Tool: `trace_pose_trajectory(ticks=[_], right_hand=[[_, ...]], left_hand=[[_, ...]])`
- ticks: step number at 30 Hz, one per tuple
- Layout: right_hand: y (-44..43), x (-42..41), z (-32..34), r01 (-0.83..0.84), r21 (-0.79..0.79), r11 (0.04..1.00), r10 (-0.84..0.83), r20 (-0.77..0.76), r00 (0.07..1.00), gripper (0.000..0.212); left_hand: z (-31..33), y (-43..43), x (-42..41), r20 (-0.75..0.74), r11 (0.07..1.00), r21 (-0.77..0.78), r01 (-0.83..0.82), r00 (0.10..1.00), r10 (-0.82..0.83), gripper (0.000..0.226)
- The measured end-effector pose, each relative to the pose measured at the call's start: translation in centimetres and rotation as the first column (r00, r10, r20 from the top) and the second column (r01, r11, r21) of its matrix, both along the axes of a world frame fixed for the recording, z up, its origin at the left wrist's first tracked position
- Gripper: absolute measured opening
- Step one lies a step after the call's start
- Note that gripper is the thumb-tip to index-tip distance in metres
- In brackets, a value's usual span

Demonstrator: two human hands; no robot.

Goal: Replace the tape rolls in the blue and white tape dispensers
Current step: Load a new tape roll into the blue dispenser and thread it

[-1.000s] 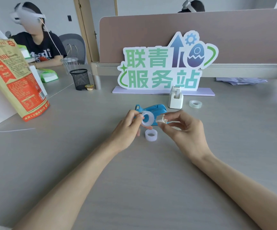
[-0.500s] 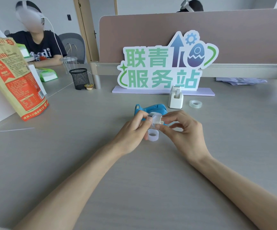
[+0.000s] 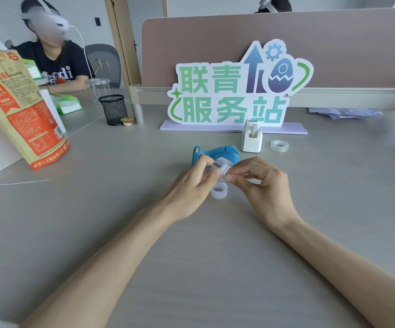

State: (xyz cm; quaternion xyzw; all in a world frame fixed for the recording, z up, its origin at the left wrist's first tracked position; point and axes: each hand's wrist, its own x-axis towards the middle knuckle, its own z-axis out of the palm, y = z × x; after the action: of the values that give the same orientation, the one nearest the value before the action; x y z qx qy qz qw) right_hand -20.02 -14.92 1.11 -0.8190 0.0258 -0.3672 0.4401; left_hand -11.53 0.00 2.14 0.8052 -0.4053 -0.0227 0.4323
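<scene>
My left hand (image 3: 191, 183) and my right hand (image 3: 260, 183) meet at the middle of the desk, both pinching one clear tape roll (image 3: 220, 168) with a small printed label and a white core piece in it. Just behind the hands lies the blue tape dispenser (image 3: 217, 153), partly hidden by my fingers. A second whitish tape roll (image 3: 218, 192) lies flat on the desk right under my hands. The white tape dispenser (image 3: 251, 137) stands upright behind, and a third clear tape roll (image 3: 279, 145) lies to its right.
A large standing sign (image 3: 236, 91) on a lilac base backs the work area. A tall orange paper bag (image 3: 18, 107) leans at the left, with a black mesh cup (image 3: 113, 109) behind it. A person sits at the far left. Papers (image 3: 343, 112) lie far right.
My two hands have come together: the tape roll in the left and the small white piece in the right are now joined, and the roll has turned its labelled side up.
</scene>
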Motion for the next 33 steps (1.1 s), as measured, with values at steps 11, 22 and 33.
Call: trace_pose_trajectory(ticks=[11, 22, 33], right_hand=[[-0.1, 0.1, 0.4, -0.167, 0.211, 0.963, 0.194, -0.113, 0.975, 0.039], [-0.6, 0.1, 0.1, -0.092, 0.198, 0.976, 0.114, -0.106, 0.988, 0.018], [0.0, -0.1, 0.4, -0.060, 0.058, 0.997, 0.064, -0.068, 0.996, 0.034]], left_hand=[[0.2, 0.4, 0.1, -0.040, 0.997, -0.016, 0.070, 0.997, -0.070, 0.015], [1.3, 0.1, 0.4, -0.446, 0.986, -0.138, -0.095, 0.895, 0.024, 0.041], [1.1, 0.3, 0.6, -0.425, 0.989, -0.105, -0.107, 0.904, 0.053, 0.023]])
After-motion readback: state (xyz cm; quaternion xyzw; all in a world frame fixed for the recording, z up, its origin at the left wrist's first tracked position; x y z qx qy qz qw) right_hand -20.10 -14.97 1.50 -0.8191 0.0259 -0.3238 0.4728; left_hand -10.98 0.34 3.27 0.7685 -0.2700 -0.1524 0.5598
